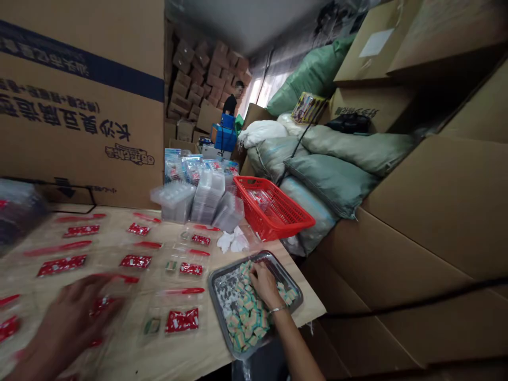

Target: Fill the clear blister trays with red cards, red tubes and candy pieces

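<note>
My right hand [265, 284] reaches into a metal tray [219, 304] full of small green and tan wrapped pieces [246, 312]; its fingers curl down among them, and I cannot make out what they pinch. My left hand [69, 323] is blurred by motion and lies over clear plastic blister packs [180, 320] with red labels and red pens, spread in rows across the wooden table [198, 354]. Its fingers look stretched out above one pack.
A red plastic basket [273, 209] sits at the table's far right edge beside stacks of clear trays [206, 196]. A large printed carton [79, 100] stands behind the table. Sacks [333, 174] and cardboard boxes [436, 211] crowd the right. A person [234, 98] stands far back.
</note>
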A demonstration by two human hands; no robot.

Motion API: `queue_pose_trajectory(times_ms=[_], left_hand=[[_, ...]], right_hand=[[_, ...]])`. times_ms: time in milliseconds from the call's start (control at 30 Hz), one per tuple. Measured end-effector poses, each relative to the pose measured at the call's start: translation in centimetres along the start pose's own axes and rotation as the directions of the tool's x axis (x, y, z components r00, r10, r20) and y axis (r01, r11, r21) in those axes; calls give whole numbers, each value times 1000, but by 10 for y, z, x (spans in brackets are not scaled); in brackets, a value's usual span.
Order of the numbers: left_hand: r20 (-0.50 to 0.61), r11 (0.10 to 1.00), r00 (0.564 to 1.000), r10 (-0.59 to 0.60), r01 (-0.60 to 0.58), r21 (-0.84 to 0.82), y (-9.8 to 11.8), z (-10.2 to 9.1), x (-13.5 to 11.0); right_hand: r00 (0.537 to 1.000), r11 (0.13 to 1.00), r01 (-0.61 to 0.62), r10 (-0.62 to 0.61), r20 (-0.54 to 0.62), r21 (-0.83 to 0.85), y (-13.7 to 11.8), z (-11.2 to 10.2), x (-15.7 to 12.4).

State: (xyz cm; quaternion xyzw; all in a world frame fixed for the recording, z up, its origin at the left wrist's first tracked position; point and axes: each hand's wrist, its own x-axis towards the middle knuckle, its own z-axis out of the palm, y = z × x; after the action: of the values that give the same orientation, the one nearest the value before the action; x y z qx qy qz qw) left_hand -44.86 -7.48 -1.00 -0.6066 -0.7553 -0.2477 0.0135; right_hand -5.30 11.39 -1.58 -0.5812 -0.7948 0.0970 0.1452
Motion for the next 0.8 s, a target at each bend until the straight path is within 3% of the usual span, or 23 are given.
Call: queue_pose_trajectory(times_ms=[67,167,233,300,433,667,800], left_hand=[[60,988,990,125,-119,-100,58,13,21],[313,904,856,411,-339,-261,154,51,47],[397,889,800,450,-360,-283,205,80,60],[428,898,795,430,-330,-290,236,107,68],[428,909,815,390,-268,-319,248,135,73],[372,857,870,324,-103,-506,236,152,74],[375,785,902,214,70,-616,232,163,74]], right_hand=[[1000,1000,22,-22,17,9,0,4,1],[998,998,53,-54,37,20,0,3,1],[997,998,63,-63,39,20,0,1,-1],[997,998,68,-69,36,17,-2,-1,-3],[998,998,56,-57,34,23,-6,-2,-3],[998,990,57,-60,18,133,-6,-5,-3],[988,903,137,-155,11,408,-9,-6,-18]])
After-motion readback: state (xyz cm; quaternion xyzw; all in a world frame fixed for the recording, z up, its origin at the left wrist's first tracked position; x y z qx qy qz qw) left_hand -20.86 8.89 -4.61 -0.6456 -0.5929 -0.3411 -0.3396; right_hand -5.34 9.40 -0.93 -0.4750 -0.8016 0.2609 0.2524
